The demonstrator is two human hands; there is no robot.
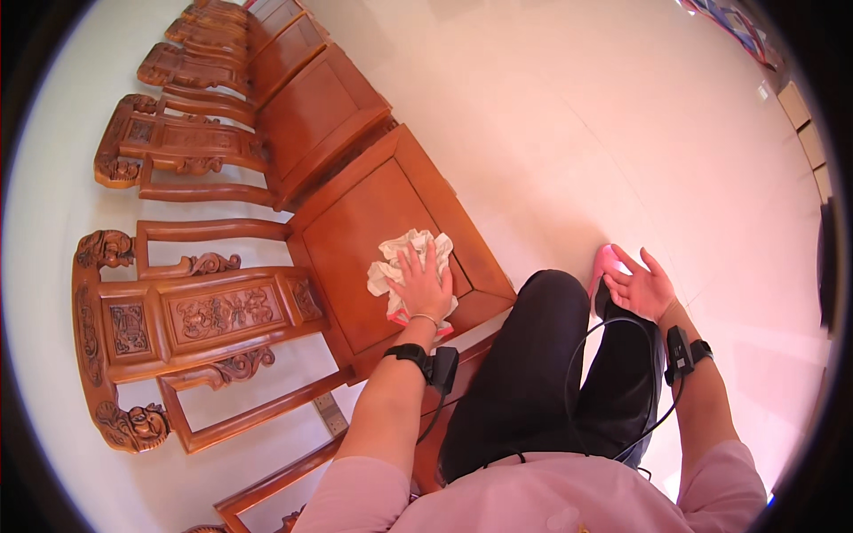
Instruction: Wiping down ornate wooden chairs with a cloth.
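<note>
My left hand point(421, 289) lies flat, fingers spread, on top of a crumpled cream cloth point(385, 272) with a bit of red trim near the wrist. The cloth rests on the reddish-brown wooden seat point(355, 233) of the nearest chair, to my left. Part of the cloth is hidden beneath the palm. Off to the right, my right hand point(641, 289) hangs in the air beside my knee, palm turned up, fingers apart and nothing in it. Each wrist wears a black strap with a small box and a cable.
The nearest chair has a carved wooden back point(209, 317). Beyond it, several matching chairs point(320, 115) stand in a row along the pale wall. A socket plate point(330, 414) sits below the chair frame. Pale floor point(551, 115) stretches to the right, with cartons point(810, 142) at the far edge.
</note>
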